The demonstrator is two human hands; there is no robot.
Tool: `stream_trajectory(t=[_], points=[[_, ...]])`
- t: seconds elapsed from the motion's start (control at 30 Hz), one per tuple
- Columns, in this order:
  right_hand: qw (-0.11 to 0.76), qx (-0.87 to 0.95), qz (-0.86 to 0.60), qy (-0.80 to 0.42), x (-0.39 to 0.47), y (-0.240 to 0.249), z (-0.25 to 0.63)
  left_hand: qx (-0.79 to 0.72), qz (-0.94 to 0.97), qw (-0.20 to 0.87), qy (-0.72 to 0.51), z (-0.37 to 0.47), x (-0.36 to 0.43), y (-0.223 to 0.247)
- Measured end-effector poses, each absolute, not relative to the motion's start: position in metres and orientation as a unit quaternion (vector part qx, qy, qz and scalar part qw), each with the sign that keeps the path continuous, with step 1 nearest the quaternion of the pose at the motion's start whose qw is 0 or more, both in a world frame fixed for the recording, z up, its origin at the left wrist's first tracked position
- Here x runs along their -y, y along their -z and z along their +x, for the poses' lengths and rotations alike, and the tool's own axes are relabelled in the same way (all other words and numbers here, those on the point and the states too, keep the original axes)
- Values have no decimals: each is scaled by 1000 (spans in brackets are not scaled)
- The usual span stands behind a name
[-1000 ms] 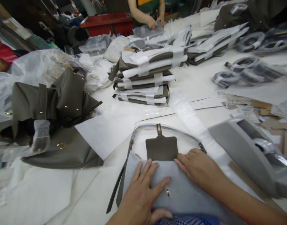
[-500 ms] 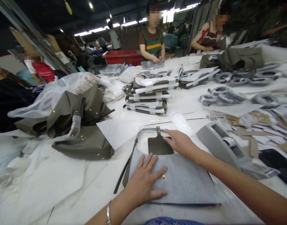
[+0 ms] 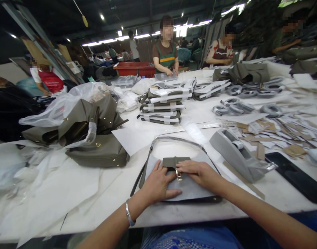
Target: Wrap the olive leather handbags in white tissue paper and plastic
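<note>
A handbag (image 3: pixel 197 194) covered with a pale grey sheet lies flat before me, its wrapped handle (image 3: pixel 171 138) arching away. My left hand (image 3: pixel 158 183) rests palm down on the sheet with fingers spread, the fingertips close by the flap. Folded down over the sheet is the bag's olive-grey flap (image 3: pixel 170 162), carrying a gold-coloured clasp (image 3: pixel 178 175). My right hand (image 3: pixel 201 174) grips the flap's end beside the clasp, with fingers together; its thumb is partly hidden. A dark strap (image 3: pixel 138 180) hangs along the bag's left side.
A grey tape dispenser (image 3: pixel 232 152) and a black phone (image 3: pixel 295 176) are to the right. Olive bags (image 3: pixel 98 152) lie left. Behind are stacked wrapped bags (image 3: pixel 161 107), strap coils (image 3: pixel 234 106) and card scraps (image 3: pixel 267 133). A co-worker (image 3: pixel 165 52) stands across the table.
My right hand has brought the flap from its raised, laid-back position down toward me over the grey sheet. My left hand stays on the bag. The view has shifted, showing more phone and table edge.
</note>
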State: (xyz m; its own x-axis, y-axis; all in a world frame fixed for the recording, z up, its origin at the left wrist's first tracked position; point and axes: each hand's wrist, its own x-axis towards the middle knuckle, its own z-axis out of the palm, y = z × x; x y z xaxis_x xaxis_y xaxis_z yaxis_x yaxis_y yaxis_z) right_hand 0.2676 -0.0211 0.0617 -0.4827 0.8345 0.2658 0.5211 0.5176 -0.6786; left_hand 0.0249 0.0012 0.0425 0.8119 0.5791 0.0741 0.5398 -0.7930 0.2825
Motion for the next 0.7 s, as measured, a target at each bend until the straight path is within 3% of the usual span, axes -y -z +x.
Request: stream_trajectory(t=[0.13,0.43,0.6,0.7], points=[[261,867,-375,-198,34,-36,271,-289,946,116,-90,25,-1,-42],[210,889,-370,-171,35,-22,269,-307,933,31,-184,21,26,-34],[223,892,-355,-168,34,-22,268,-178,966,63,-175,20,42,-39],[222,894,-361,-144,33,-24,264,-183,963,101,-173,24,44,-44]])
